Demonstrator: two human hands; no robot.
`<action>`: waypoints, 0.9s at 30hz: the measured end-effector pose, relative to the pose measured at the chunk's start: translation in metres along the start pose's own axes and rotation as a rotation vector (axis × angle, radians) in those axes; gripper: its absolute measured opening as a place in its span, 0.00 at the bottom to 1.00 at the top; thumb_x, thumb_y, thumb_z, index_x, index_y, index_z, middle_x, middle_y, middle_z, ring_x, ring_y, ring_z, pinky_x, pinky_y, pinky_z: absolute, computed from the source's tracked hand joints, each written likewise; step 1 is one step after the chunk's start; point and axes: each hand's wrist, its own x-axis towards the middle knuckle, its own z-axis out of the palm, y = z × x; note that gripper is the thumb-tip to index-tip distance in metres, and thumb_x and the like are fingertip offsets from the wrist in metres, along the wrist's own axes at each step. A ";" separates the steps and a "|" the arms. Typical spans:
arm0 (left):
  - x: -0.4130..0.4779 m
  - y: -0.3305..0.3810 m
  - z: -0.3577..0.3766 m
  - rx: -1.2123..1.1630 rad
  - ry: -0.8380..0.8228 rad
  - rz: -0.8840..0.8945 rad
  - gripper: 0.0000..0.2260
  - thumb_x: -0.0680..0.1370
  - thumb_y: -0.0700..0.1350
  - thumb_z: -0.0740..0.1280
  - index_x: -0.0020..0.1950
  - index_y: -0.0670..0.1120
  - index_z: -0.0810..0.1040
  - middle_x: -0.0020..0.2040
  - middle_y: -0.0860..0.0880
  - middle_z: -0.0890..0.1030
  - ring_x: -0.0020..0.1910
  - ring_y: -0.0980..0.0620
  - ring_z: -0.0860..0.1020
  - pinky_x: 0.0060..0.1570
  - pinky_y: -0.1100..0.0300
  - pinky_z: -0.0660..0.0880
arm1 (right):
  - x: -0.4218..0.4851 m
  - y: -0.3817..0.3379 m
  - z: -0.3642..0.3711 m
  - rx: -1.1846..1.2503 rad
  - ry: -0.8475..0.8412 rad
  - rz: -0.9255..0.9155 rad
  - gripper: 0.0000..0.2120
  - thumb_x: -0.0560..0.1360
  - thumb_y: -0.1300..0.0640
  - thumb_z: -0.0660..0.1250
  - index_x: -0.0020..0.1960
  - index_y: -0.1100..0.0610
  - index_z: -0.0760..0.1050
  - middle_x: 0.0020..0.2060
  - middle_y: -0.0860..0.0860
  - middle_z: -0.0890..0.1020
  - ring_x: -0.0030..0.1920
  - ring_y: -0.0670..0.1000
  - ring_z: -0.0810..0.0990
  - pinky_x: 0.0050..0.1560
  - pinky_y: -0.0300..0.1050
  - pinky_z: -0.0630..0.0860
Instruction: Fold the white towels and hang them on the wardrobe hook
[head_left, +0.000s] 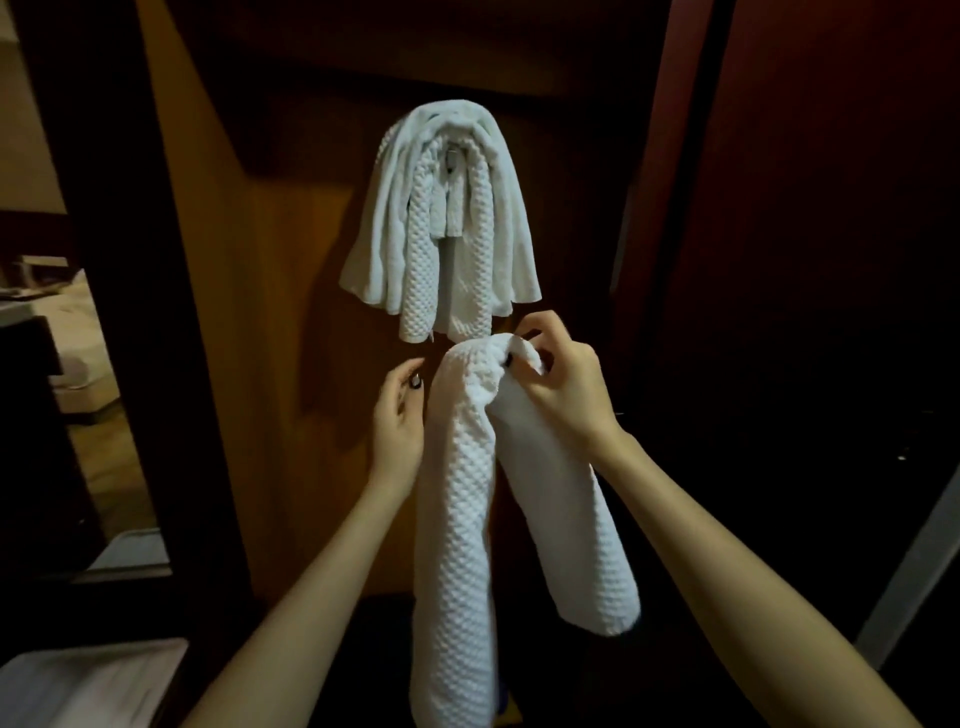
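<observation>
Right hand (561, 395) pinches the towel (462, 493) at its fold, left hand (397, 415) loose beside it. Best to lift the fold squarely over the hung towels (441, 218).

wooden wardrobe wall (270, 249), several white towels (441, 223) draped high on it

bed (78, 332), pale bedding, left edge | pale flat surface (88, 680), lower left corner | grey strip (914, 566), slanted, lower right
</observation>
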 end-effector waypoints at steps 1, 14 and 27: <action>-0.013 -0.002 -0.001 0.052 0.022 0.108 0.11 0.80 0.43 0.60 0.62 0.50 0.74 0.61 0.50 0.75 0.63 0.57 0.73 0.60 0.70 0.69 | 0.001 0.002 0.001 -0.005 0.024 0.025 0.12 0.75 0.61 0.68 0.55 0.59 0.70 0.30 0.41 0.74 0.28 0.40 0.72 0.32 0.37 0.63; -0.006 0.000 0.015 0.630 -0.081 0.405 0.14 0.70 0.35 0.73 0.53 0.46 0.82 0.50 0.41 0.79 0.37 0.41 0.80 0.30 0.51 0.78 | 0.041 0.007 -0.012 -0.058 0.070 0.018 0.15 0.75 0.59 0.65 0.58 0.53 0.64 0.27 0.54 0.76 0.23 0.46 0.68 0.27 0.37 0.62; 0.165 0.041 -0.040 1.013 -0.163 0.644 0.06 0.77 0.41 0.66 0.53 0.44 0.80 0.56 0.43 0.74 0.45 0.37 0.77 0.33 0.51 0.72 | 0.116 0.021 -0.021 -0.451 -0.149 -0.379 0.19 0.79 0.68 0.61 0.62 0.50 0.81 0.37 0.56 0.68 0.38 0.55 0.69 0.34 0.51 0.69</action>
